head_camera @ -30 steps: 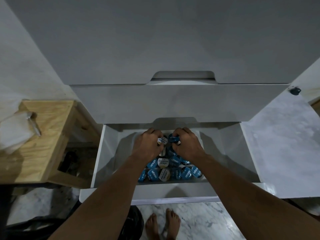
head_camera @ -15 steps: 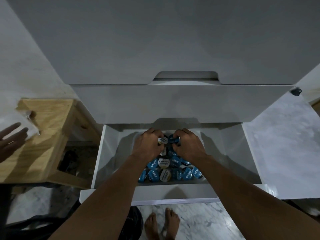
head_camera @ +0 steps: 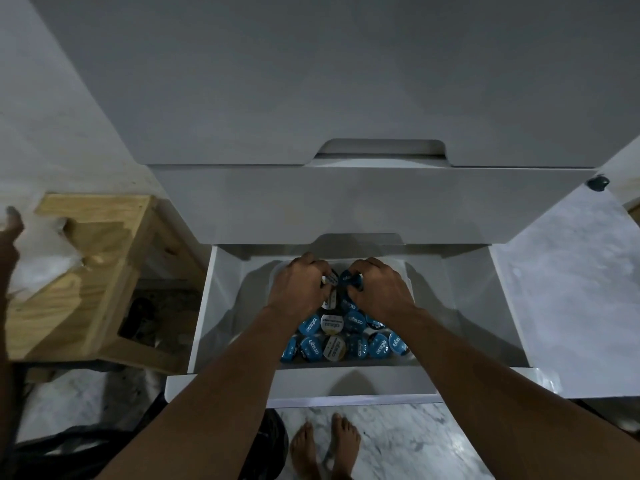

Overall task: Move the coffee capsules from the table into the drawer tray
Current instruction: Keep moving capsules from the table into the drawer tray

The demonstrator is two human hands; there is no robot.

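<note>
Both my hands reach into the open white drawer [head_camera: 349, 379]. My left hand [head_camera: 298, 289] has its fingers curled round coffee capsules [head_camera: 330, 278] at the back of the tray [head_camera: 408, 282]. My right hand [head_camera: 379, 291] grips a blue capsule [head_camera: 349, 279] beside it. Several blue and white capsules [head_camera: 341, 341] lie packed in the tray below my wrists, lids facing up. The tray's far part is hidden by my hands.
A wooden table [head_camera: 90, 271] stands at the left with a white plastic bag [head_camera: 38, 251] on it; another person's hand [head_camera: 8, 244] is at that bag. Shut white drawers [head_camera: 346, 202] rise above. My bare feet [head_camera: 323, 445] stand on marble floor.
My hands have stayed on the capsules in the tray. Another person's hand came in at the left edge and moved up against the plastic bag on the wooden table.
</note>
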